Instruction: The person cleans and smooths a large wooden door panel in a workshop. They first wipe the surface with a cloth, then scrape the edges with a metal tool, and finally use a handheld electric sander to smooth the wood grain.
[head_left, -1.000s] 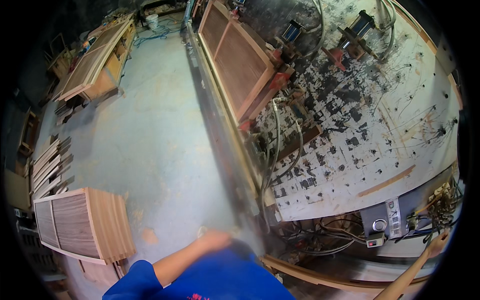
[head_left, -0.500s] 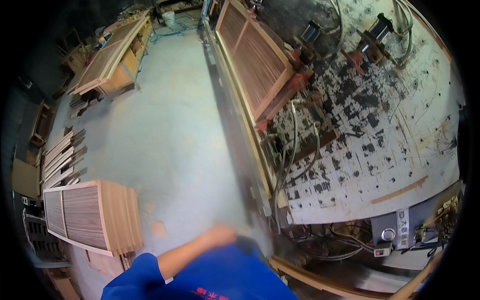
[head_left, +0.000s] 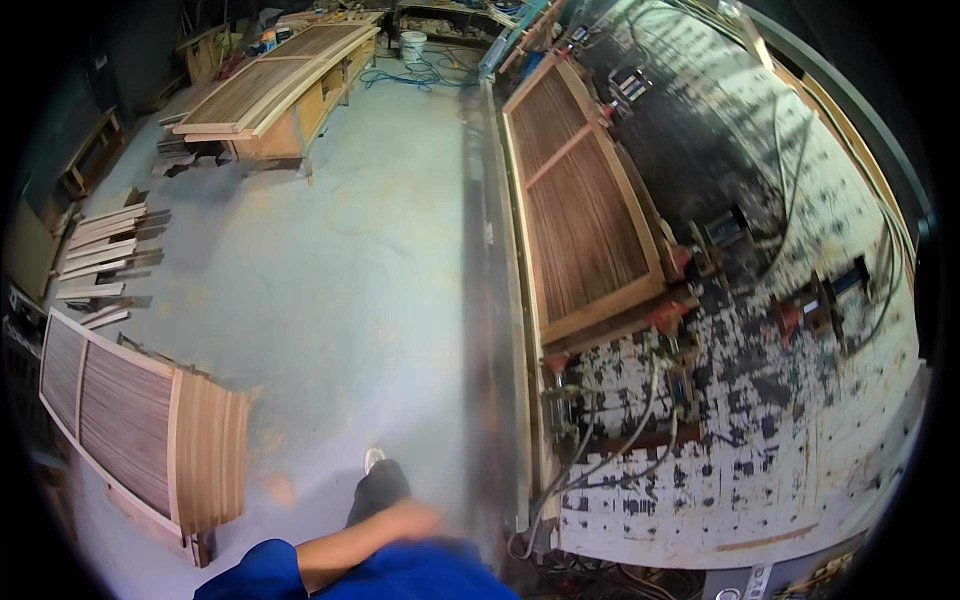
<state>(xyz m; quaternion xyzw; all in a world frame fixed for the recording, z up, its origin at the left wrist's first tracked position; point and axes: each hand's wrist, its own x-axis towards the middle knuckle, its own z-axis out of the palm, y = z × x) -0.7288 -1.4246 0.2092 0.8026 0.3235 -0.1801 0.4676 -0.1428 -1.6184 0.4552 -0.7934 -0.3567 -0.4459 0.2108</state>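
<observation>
My left hand (head_left: 413, 520) is held in front of my blue shirt, its fingers smeared by motion, and I see nothing plainly in it. Below it a leg and a light shoe (head_left: 373, 458) show on the grey floor. My right hand is out of view. Nearest on the right, a framed wood panel (head_left: 590, 240) with dark grain lies along the edge of a large perforated press table (head_left: 790, 480). Red-tipped clamps (head_left: 670, 316) stand against the panel's near end.
At left stands a stack of framed panels (head_left: 210, 450), with loose wood strips (head_left: 105, 245) behind it. A workbench (head_left: 270, 145) carrying panels is far left. A white bucket (head_left: 412, 45) and blue hose (head_left: 410, 76) lie at the back. Hoses (head_left: 620, 455) loop at the table's near corner.
My view has swung up and ahead, so the panel and clamps sit lower in it. My right forearm has left the picture at lower right, and a shoe has come into view.
</observation>
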